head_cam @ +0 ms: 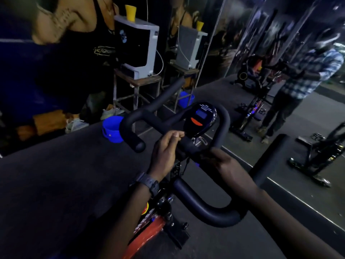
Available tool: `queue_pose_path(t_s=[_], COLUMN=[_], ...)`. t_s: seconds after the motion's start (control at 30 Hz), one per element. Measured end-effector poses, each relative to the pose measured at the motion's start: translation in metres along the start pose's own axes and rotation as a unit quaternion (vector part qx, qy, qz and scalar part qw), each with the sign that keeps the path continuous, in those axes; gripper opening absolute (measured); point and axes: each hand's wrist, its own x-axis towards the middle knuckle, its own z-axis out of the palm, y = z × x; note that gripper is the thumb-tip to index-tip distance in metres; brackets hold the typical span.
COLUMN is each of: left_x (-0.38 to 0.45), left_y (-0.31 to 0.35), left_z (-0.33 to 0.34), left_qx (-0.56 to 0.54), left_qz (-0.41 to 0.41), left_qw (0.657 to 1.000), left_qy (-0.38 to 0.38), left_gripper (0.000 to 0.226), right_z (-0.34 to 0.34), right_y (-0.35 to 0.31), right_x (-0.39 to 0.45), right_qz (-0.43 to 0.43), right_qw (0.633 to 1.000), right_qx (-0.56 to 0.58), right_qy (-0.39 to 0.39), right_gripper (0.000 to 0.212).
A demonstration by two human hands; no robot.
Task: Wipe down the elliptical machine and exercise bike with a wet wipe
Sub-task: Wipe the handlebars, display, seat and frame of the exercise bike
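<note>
Work is at the exercise bike (149, 228), which fills the lower centre. The left hand (164, 152) curls around the handlebar (203, 206) just at 7 o'clock of the console (199, 120). The right hand (225, 163) rests on the middle bar; its grip is too dim to tell. No wet wipe is visible. The elliptical machine cannot be identified, so most wiping looks undone.

Right hand (222, 163) sits dark and blurred on the handlebar (196, 146), so its grip can't be read. A wipe, perhaps under those fingers, isn't discernible. The exercise bike (149, 228) frame is cut off at the bottom edge.
</note>
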Motion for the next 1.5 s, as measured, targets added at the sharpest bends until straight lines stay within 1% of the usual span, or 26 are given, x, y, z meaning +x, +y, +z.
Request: queue_pose_path(t_s=[0.1, 0.17, 0.27, 0.3, 0.37, 0.43, 0.5, 0.53, 0.6, 0.7, 0.73, 0.77, 0.8, 0.83, 0.87, 0.9, 0.97, 1.0, 1.07, 1.1, 1.17, 1.2, 1.27, 1.3, 1.4, 1.5], left_x=[0.000, 0.000, 0.000, 0.000, 0.002, 0.005, 0.013, 0.017, 0.031, 0.056, 0.063, 0.066, 0.068, 0.069, 0.070, 0.068, 0.068, 0.069, 0.077, 0.081, 0.085, 0.086, 0.086, 0.085, 0.083, 0.083], left_y=[-0.005, -0.006, -0.006, -0.005, -0.001, 0.011, 0.017, 0.024, 0.031, 0.045, 0.044, 0.045, 0.045, 0.048, 0.051, 0.050, 0.046, 0.042, 0.036, 0.033, 0.031, 0.031, 0.030, 0.030, 0.028, 0.023], left_z=[0.000, -0.001, 0.000, 0.001, 0.003, 0.003, 0.004, 0.005, 0.006, -0.010, -0.016, -0.019, -0.020, -0.022, -0.025, -0.029, -0.036, -0.039, -0.045, -0.046, -0.050, -0.052, -0.052, -0.051, -0.052, -0.055], left_qx=[0.013, 0.016, 0.023, 0.029, 0.063, 0.093, 0.127, 0.138, 0.126, 0.129, 0.116, 0.098, 0.096, 0.114, 0.135, 0.151, 0.150, 0.144, 0.126, 0.109, 0.074, 0.051, 0.019, 0.019, 0.048, 0.079], left_qz=[-0.001, 0.009, 0.022, 0.021, 0.015, -0.005, -0.022, -0.040, -0.096, -0.161, -0.170, -0.171, -0.178, -0.176, -0.166, -0.155, -0.123, -0.111, -0.115, -0.120, -0.137, -0.142, -0.138, -0.133, -0.116, -0.118], left_qw=[1.000, 1.000, 0.999, 0.998, 0.996, 0.993, 0.989, 0.987, 0.985, 0.973, 0.972, 0.974, 0.975, 0.976, 0.976, 0.976, 0.981, 0.983, 0.985, 0.986, 0.988, 0.988, 0.990, 0.990, 0.990, 0.987], left_qy=[0.005, 0.016, 0.041, 0.047, 0.060, 0.069, 0.069, 0.069, 0.075, 0.106, 0.112, 0.109, 0.086, 0.056, 0.029, 0.013, 0.001, -0.004, -0.025, -0.035, -0.023, -0.017, -0.037, -0.049, -0.060, -0.069], left_gripper=[0.035, 0.035, 0.040, 0.043, 0.051, 0.045, 0.041, 0.048, 0.070, 0.104, 0.106, 0.096, 0.083, 0.075, 0.074, 0.078, 0.083, 0.082, 0.079, 0.079, 0.082, 0.080, 0.070, 0.067, 0.069, 0.076], right_z=[0.017, 0.022, 0.020, 0.018, 0.009, 0.001, -0.005, -0.004, 0.006, 0.012, 0.009, 0.007, 0.005, 0.001, 0.002, 0.002, 0.004, 0.004, 0.015, 0.027, 0.045, 0.049, 0.047, 0.041, 0.027, 0.027], right_y=[-0.018, -0.025, -0.020, -0.017, -0.011, -0.004, -0.004, -0.006, -0.016, -0.040, -0.045, -0.045, -0.043, -0.040, -0.036, -0.033, -0.027, -0.027, -0.034, -0.033, -0.036, -0.036, -0.034, -0.032, -0.021, -0.027], right_x=[0.046, 0.074, 0.068, 0.056, 0.027, 0.013, 0.034, 0.052, 0.095, 0.146, 0.153, 0.154, 0.149, 0.140, 0.127, 0.114, 0.103, 0.108, 0.134, 0.150, 0.177, 0.182, 0.169, 0.150, 0.096, 0.113], right_qz=[-0.040, -0.045, -0.046, -0.049, -0.065, -0.079, -0.061, -0.074, -0.097, -0.063, -0.051, -0.053, -0.062, -0.083, -0.114, -0.136, -0.150, -0.134, -0.079, -0.056, -0.021, -0.031, -0.077, -0.105, -0.144, -0.118], right_qw=[0.998, 0.996, 0.994, 0.995, 0.996, 0.996, 0.997, 0.996, 0.990, 0.984, 0.982, 0.975, 0.973, 0.974, 0.974, 0.976, 0.977, 0.978, 0.971, 0.973, 0.978, 0.977, 0.976, 0.976, 0.968, 0.974], right_qx=[-0.036, -0.056, -0.070, -0.064, -0.054, -0.029, -0.017, -0.029, -0.094, -0.129, -0.135, -0.160, -0.167, -0.173, -0.179, -0.156, -0.141, -0.128, -0.148, -0.154, -0.155, -0.159, -0.155, -0.158, -0.199, -0.192], right_qy=[0.028, 0.047, 0.066, 0.060, 0.013, -0.016, -0.039, -0.046, -0.037, -0.102, -0.123, -0.142, -0.145, -0.123, -0.084, -0.065, -0.060, -0.098, -0.172, -0.161, -0.140, -0.136, -0.131, -0.104, -0.056, -0.035], right_gripper=[0.025, 0.020, 0.016, 0.019, 0.030, 0.034, 0.032, 0.030, 0.033, 0.044, 0.042, 0.039, 0.035, 0.029, 0.020, 0.014, 0.024, 0.027, 0.021, 0.022, 0.026, 0.029, 0.040, 0.042, 0.022, 0.018])
